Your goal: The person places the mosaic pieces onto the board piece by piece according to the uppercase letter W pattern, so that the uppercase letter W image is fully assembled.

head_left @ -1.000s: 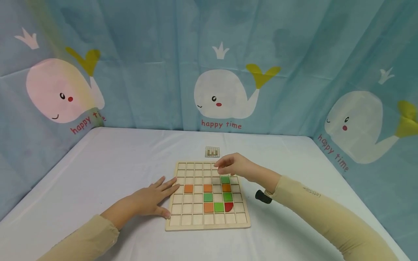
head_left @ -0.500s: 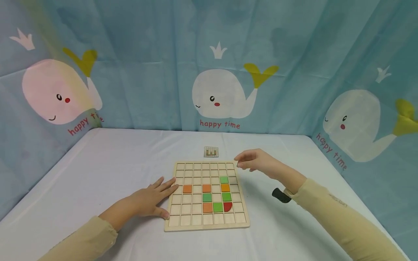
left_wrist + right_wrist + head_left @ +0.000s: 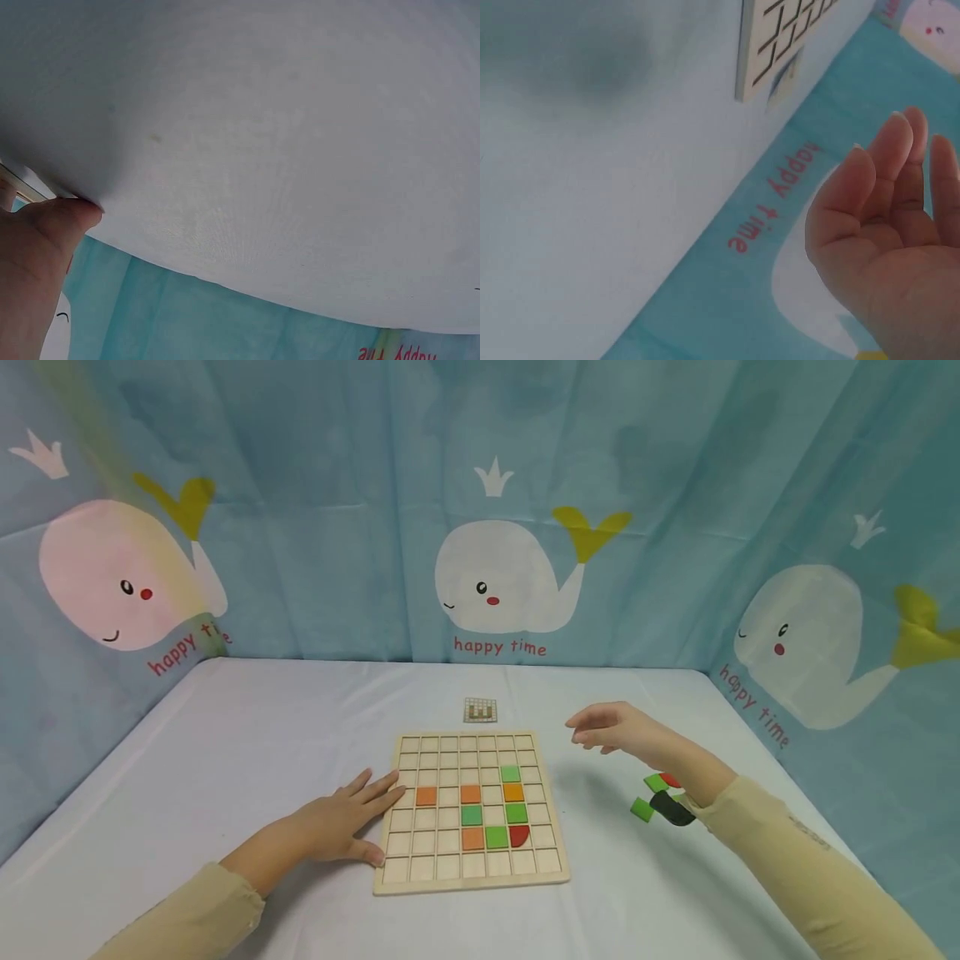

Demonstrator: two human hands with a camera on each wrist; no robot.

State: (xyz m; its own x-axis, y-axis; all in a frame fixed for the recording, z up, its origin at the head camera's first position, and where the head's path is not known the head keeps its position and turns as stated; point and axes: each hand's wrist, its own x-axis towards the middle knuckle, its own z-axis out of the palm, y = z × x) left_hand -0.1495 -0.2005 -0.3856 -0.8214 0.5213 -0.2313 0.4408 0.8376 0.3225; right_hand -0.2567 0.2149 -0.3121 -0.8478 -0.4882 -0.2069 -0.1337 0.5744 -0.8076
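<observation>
A wooden grid board [image 3: 420, 885] lies on the white table, with several square tiles in its cells: orange ones [image 3: 426, 796], green ones [image 3: 497, 837], and a red quarter-round tile [image 3: 519, 836]. My left hand [image 3: 333, 822] rests at the board's left edge, fingers spread and straight over the rim. In the left wrist view the thumb [image 3: 71, 214] touches that edge. My right hand [image 3: 611, 727] hovers above the table to the right of the board, fingers relaxed and slightly bent. The right wrist view shows its palm [image 3: 900, 277] with nothing in it.
Several loose green tiles [image 3: 642, 810] and a red tile [image 3: 670, 780] lie on the table at the right, partly hidden by the right forearm and the black wrist camera [image 3: 672, 808]. A small pattern card [image 3: 480, 710] lies behind the board. A blue whale-print curtain [image 3: 360, 568] borders the table.
My right hand has moved right, from over the board's upper right to beside it. Loose green and red tiles have come into sight near the right wrist. The left hand stays on the board.
</observation>
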